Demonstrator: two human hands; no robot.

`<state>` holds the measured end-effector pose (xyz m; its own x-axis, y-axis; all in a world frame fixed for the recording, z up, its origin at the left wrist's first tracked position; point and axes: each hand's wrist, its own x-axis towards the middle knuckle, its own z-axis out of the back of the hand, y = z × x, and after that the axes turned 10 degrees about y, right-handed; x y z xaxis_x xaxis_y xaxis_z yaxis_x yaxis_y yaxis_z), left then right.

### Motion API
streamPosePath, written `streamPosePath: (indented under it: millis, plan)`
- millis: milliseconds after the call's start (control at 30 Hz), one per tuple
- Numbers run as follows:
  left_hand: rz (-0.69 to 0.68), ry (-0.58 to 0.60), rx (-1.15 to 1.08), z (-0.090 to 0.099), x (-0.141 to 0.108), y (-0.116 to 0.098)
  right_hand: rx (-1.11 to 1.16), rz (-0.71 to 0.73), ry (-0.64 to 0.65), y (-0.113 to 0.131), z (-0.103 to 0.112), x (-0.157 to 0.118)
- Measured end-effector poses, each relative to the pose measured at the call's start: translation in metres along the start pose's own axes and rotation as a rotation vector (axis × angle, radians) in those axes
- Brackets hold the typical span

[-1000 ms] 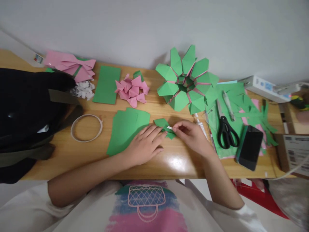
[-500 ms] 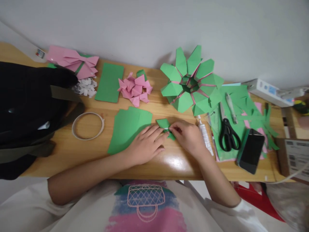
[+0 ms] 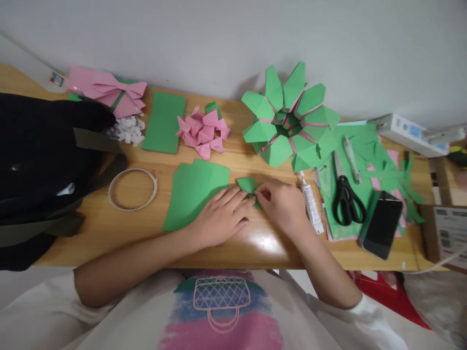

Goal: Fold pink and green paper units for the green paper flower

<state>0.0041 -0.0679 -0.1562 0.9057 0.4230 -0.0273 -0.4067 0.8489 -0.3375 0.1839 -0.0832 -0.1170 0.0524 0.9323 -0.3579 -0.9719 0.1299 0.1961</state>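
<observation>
My left hand (image 3: 222,214) lies flat with its fingers stretched out, partly over a stack of green paper sheets (image 3: 188,189). Its fingertips press on a small folded green paper piece (image 3: 247,183), part of which they cover. From the other side my right hand (image 3: 280,201) reaches in, thumb and forefinger pinched together at the edge of that piece. What lies between those fingertips is too small to make out. A white glue tube (image 3: 311,204) rests just right of my right hand.
Behind my hands stand a green and pink folded-paper ring (image 3: 275,146) and a pile of pink folded pieces (image 3: 204,133). Scissors (image 3: 346,201) and a phone (image 3: 381,223) lie right. A tape ring (image 3: 133,190), white scraps (image 3: 127,131) and a black bag (image 3: 44,175) are left.
A small white spot on the folded piece beside my right fingertips no longer shows. My right hand has shifted slightly left; my left hand stays in place.
</observation>
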Motion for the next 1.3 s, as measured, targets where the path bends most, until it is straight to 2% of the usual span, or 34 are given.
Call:
streamPosePath:
  millis: [267,467,633,800,900,1100,1300]
  plan:
    - [0.014,0.055,-0.044,0.000,0.000,0.002,-0.154,-0.080,0.070,0.014,0.015,0.010]
    - [0.012,0.066,-0.038,-0.001,0.000,0.003,-0.166,-0.049,0.036,0.010,0.017,0.015]
    - [0.010,0.050,-0.023,-0.001,0.000,0.002,-0.137,0.092,-0.029,-0.008,0.010,0.005]
    - [0.012,0.051,-0.029,-0.002,-0.001,0.003,-0.105,0.354,-0.055,-0.035,-0.004,-0.013]
    - [0.019,0.052,-0.035,-0.003,-0.001,0.003,-0.157,0.488,-0.125,-0.046,-0.011,-0.017]
    - [0.014,0.038,-0.049,-0.002,-0.001,0.003,-0.261,0.565,-0.185,-0.047,-0.014,-0.014]
    - [0.012,0.019,-0.072,-0.001,-0.002,0.006,-0.446,0.642,-0.163,-0.051,-0.007,-0.007]
